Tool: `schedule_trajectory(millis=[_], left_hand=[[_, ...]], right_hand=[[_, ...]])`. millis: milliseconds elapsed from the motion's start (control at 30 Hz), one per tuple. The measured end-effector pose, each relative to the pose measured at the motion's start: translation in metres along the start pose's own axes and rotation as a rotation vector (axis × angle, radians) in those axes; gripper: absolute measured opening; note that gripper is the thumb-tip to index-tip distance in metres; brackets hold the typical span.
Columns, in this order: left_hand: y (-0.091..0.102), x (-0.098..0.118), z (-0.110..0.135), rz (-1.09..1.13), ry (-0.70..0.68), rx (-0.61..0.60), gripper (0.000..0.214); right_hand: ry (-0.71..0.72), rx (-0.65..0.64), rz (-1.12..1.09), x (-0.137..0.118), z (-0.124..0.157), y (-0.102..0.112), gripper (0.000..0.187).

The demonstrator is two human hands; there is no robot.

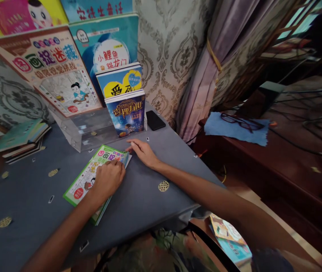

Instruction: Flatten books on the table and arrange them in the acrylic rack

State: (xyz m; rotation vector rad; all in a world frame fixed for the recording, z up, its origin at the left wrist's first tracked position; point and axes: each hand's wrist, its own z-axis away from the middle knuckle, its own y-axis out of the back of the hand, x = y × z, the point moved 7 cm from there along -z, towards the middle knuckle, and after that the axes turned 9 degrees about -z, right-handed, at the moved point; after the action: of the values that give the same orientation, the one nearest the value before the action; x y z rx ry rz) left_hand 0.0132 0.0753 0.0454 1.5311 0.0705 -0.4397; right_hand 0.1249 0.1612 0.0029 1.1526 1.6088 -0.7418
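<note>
A green-bordered picture book [77, 187] with Chinese lettering lies at a slant on the grey tablecloth, on top of at least one other book. My left hand [111, 174] rests on its cover, fingers curled down near the right edge. Close by the book's upper right corner is my right hand [144, 153], palm low over the cloth, index finger stretched out and the others loosely bent. It holds nothing that I can see. Just beyond, a clear acrylic rack [76, 138] carries upright books, among them a dark blue book [128, 117] and a brown-bordered picture book [56, 71].
A black phone [155, 120] lies beside the rack. At the left is a stack of books [22, 141]. Glasses [242, 121] rest on a blue cloth [220, 130] on the dark red furniture at right, near cables. More books [230, 238] sit below the table edge.
</note>
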Motion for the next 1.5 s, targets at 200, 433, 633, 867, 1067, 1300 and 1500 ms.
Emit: schedule_trajectory(millis=[200, 433, 633, 867, 1067, 1300, 1500], left_hand=[[-0.002, -0.001, 0.001, -0.004, -0.001, 0.021, 0.039], [-0.002, 0.002, 0.001, 0.002, -0.001, 0.031, 0.039], [-0.009, 0.009, 0.002, -0.029, -0.019, 0.026, 0.039], [-0.011, 0.010, 0.003, -0.014, -0.009, -0.024, 0.038], [-0.012, 0.009, 0.003, 0.013, 0.006, -0.042, 0.037], [-0.019, 0.005, 0.004, 0.027, 0.011, 0.036, 0.034], [-0.015, -0.002, 0.005, 0.058, 0.013, 0.054, 0.035]], right_hand=[[0.003, 0.007, -0.029, -0.002, 0.000, 0.000, 0.038], [0.014, 0.023, -0.009, -0.003, 0.001, 0.001, 0.039], [0.073, 0.028, 0.182, -0.014, 0.007, 0.003, 0.039], [0.050, -0.189, 0.586, -0.018, 0.014, -0.017, 0.034], [0.076, -0.286, 0.773, -0.020, 0.021, -0.026, 0.036], [0.128, -0.393, 0.766, -0.005, 0.004, -0.043, 0.038], [0.169, -0.400, 0.742, 0.002, -0.014, -0.052, 0.035]])
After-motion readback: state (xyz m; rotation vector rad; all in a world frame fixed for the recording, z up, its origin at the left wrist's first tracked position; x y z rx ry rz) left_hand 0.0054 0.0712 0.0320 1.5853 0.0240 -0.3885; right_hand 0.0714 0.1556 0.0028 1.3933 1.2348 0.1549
